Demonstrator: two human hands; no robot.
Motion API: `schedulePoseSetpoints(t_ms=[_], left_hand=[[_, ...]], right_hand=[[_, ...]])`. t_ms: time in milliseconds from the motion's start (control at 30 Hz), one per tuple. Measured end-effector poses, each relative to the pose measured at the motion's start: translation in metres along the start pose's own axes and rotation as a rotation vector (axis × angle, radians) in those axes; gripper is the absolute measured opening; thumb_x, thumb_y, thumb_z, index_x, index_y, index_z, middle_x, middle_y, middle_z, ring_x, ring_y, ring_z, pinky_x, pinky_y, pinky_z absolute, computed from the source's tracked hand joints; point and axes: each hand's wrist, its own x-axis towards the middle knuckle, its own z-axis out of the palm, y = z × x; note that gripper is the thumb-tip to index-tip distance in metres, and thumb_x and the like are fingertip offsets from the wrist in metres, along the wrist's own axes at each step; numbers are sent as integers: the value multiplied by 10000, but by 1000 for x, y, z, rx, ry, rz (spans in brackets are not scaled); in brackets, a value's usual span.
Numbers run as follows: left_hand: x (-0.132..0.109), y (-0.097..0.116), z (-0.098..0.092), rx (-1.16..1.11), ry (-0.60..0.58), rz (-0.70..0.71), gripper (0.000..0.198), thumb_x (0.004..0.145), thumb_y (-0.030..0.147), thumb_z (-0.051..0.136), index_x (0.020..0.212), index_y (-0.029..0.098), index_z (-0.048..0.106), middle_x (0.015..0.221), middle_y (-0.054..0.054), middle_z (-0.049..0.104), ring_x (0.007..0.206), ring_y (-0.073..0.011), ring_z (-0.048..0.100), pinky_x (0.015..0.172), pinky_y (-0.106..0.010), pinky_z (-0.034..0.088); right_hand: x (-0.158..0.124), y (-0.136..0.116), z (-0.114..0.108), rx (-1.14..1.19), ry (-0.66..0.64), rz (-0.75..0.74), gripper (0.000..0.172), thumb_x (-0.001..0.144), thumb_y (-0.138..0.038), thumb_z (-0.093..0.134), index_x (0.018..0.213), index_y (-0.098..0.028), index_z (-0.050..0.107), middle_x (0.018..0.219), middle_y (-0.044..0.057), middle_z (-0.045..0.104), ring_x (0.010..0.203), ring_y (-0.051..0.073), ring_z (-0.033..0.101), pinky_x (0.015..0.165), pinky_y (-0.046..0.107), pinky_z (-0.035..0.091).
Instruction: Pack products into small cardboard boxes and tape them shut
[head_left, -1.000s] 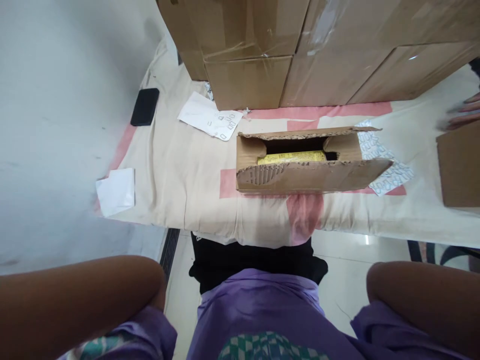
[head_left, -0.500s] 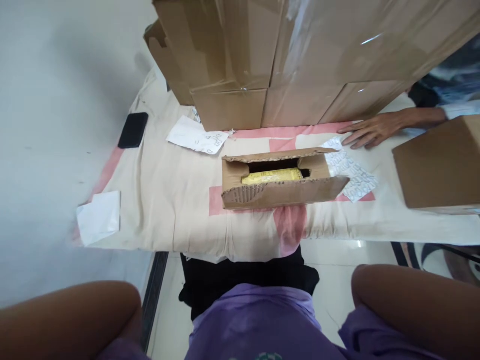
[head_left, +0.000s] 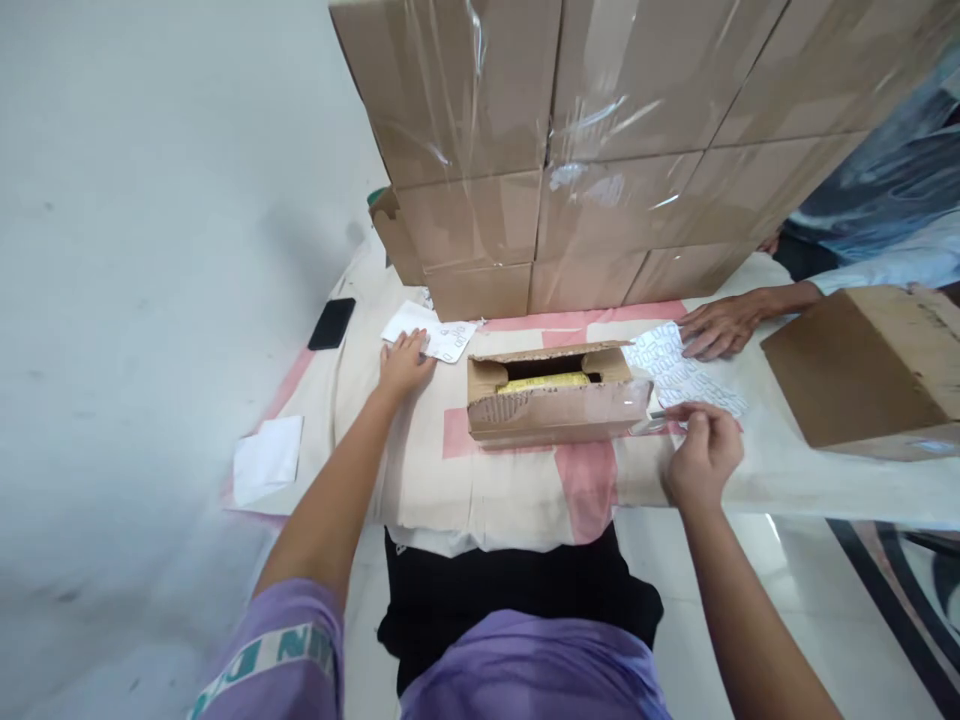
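Observation:
An open, long cardboard box (head_left: 555, 412) lies on the cloth-covered table (head_left: 420, 470), with a yellow pack (head_left: 544, 382) inside. My left hand (head_left: 403, 363) rests with fingers flat on the edge of a white printed sheet (head_left: 442, 340), left of the box. By the box's right end, my right hand (head_left: 701, 455) is closed in a pinch. A thin grey tip (head_left: 658, 414) sticks out of the pinch toward the box flap; I cannot make out what it is. A sticker sheet (head_left: 690, 375) lies just beyond that hand.
A stack of film-wrapped cartons (head_left: 600, 150) stands behind the box. Another person's hand (head_left: 720, 325) lies flat on the sticker sheet. A closed carton (head_left: 862, 375) sits at the right. A black phone (head_left: 331, 323) and a white paper (head_left: 268, 460) lie at the left.
Both my arms have come up from my sides to the table, the left to the white sheet, the right to the box's right end. The view has tilted up and pulled back.

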Motion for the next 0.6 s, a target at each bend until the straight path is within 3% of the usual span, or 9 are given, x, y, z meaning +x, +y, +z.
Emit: schedulePoseSetpoints(t_ms=[133, 233, 333, 467, 533, 600], left_hand=[[13, -1, 18, -48, 175, -95, 404, 989, 268, 430, 1294, 195, 685, 1383, -172, 683, 1372, -333, 563, 1202, -577, 308], [11, -21, 8, -88, 321, -191, 435, 1037, 354, 341, 1062, 130, 712, 997, -202, 758, 989, -306, 702, 963, -450, 493], [0, -43, -8, -126, 417, -239, 501, 1058, 432, 311, 909, 132, 684, 773, -134, 705, 764, -250, 666, 780, -357, 511], [-15, -54, -25, -152, 474, -211, 529, 1077, 399, 248, 1028, 108, 687, 913, -136, 736, 885, -243, 684, 827, -336, 525], [-21, -52, -28, -132, 471, -174, 464, 1054, 304, 283, 1173, 110, 688, 1141, -162, 744, 1108, -268, 671, 977, -371, 510], [-26, -46, -25, -93, 439, -136, 455, 982, 189, 360, 1317, 156, 666, 1408, -140, 663, 1378, -275, 541, 1157, -419, 409]], right_hand=[[-15, 28, 1, -47, 32, -10, 184, 923, -305, 522, 901, -192, 665, 877, 52, 678, 870, 231, 662, 866, 421, 517], [-13, 32, 0, -59, 43, 4, 181, 916, -290, 523, 891, -195, 675, 877, 48, 671, 873, 226, 655, 870, 413, 514], [-7, 33, 1, -63, 74, 65, 162, 867, -278, 543, 846, -189, 677, 819, 39, 668, 795, 215, 648, 830, 408, 522], [-4, 30, 6, -40, 119, 123, 143, 785, -276, 570, 814, -194, 683, 750, 32, 654, 728, 223, 642, 796, 432, 532], [-5, 25, 7, -31, 148, 164, 133, 773, -272, 571, 804, -218, 688, 751, 45, 647, 751, 252, 656, 852, 487, 530], [-6, 20, 6, -41, 149, 263, 113, 782, -290, 574, 803, -263, 681, 824, 75, 656, 891, 309, 679, 967, 546, 492]])
